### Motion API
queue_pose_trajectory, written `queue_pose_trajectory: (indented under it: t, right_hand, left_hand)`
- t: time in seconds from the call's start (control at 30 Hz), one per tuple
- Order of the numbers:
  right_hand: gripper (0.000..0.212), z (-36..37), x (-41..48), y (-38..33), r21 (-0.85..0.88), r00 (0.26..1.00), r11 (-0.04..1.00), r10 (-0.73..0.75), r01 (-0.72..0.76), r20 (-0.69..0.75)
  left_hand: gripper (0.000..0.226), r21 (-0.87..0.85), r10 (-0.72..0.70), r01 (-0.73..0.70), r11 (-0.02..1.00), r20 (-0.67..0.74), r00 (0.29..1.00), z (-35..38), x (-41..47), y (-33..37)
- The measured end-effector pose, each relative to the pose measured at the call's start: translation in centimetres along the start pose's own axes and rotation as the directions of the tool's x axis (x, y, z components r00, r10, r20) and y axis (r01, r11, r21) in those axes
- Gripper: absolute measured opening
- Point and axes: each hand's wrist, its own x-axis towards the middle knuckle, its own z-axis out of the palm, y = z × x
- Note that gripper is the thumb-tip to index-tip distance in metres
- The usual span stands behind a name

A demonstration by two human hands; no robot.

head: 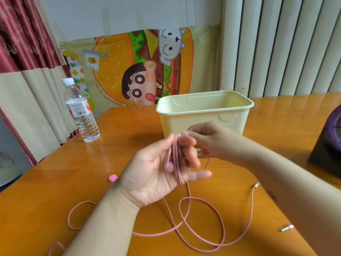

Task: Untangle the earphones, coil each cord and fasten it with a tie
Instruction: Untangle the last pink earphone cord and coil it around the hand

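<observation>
Broadly, most of the frame is taken up by an orange wooden tabletop [55, 182], behind which a cartoon burger cloth [114, 58] is hung in the upper centre. A pale yellow plastic bin [193, 120] is set upright on the tabletop just above the middle of the frame, and a dark purple object [328, 141] is cut off at the right edge.

The left hand [156, 174] is held palm up in the centre, raised above the tabletop. Several turns of a pink cord [175, 156] are wound round its fingers and pressed against them by the thumb. The right hand [206, 139] is reached in from the right, in front of the bin. Its fingertips are closed together at the top of the wound bundle, where a strand is pinched, though this spot is somewhat blurred.

A clear water bottle [81, 115] with a white cap is stood at the left, near the tabletop's edge.

The rest of the cord is trailed down from the left hand and spread in loose loops across the lower part of the frame. One metal earbud [256, 185] is seen at the cord's end at centre right, a second earbud [287, 228] is laid at lower right, and a small pink piece [113, 177] is laid just left of the left wrist.
</observation>
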Motion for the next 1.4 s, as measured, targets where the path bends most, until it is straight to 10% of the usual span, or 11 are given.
queue_pose_trajectory:
  t: [0.17,0.27,0.43,0.7,0.9,1.03,1.23,1.4]
  right_hand:
    - [0.031,1.8,-0.3,-0.2,-0.156,0.977,0.988,0.016,0.017,0.213]
    - [0.026,1.9,-0.8,-1.4,-0.311,0.939,0.947,0.037,0.076,0.341]
    - [0.022,0.3,-1.9,-3.4,-0.367,0.907,0.92,0.031,0.139,0.421]
    - [0.024,-2.4,-1.4,-3.2,-0.259,0.985,0.951,-0.165,0.171,0.043]
    - [0.032,-1.2,-0.1,-0.6,-0.019,0.988,0.995,-0.101,0.099,-0.116]
    - [0.033,1.5,0.2,0.8,0.243,0.999,0.969,-0.042,0.041,0.0]
    - [0.04,2.8,0.1,0.5,-0.007,0.999,1.0,-0.023,0.023,0.036]
    - [0.02,3.3,-0.9,-0.7,-0.199,0.928,0.98,0.062,0.013,0.368]
  left_hand:
    - [0.042,-0.257,0.108,-0.157,0.954,-0.193,0.975,-0.5,0.3,0.7]
    - [0.04,-0.065,0.256,-0.322,0.944,-0.468,0.846,0.2,0.6,0.9]
    - [0.042,0.261,0.324,-0.219,0.94,-0.479,0.816,-0.4,1.0,0.3]
    - [0.039,0.444,0.03,0.127,0.887,-0.33,0.944,1.1,0.0,-0.6]
    - [0.041,0.268,-0.116,0.159,0.95,-0.167,0.979,1.0,-0.4,-0.4]
    - [0.037,-0.02,-0.061,0.06,0.998,-0.053,0.997,-0.1,-0.2,0.2]
    - [0.041,-0.313,0.073,-0.138,0.94,-0.211,0.975,-0.5,0.1,0.6]
    - [0.038,-0.111,0.336,-0.476,0.873,-0.571,0.749,-0.2,0.4,1.8]
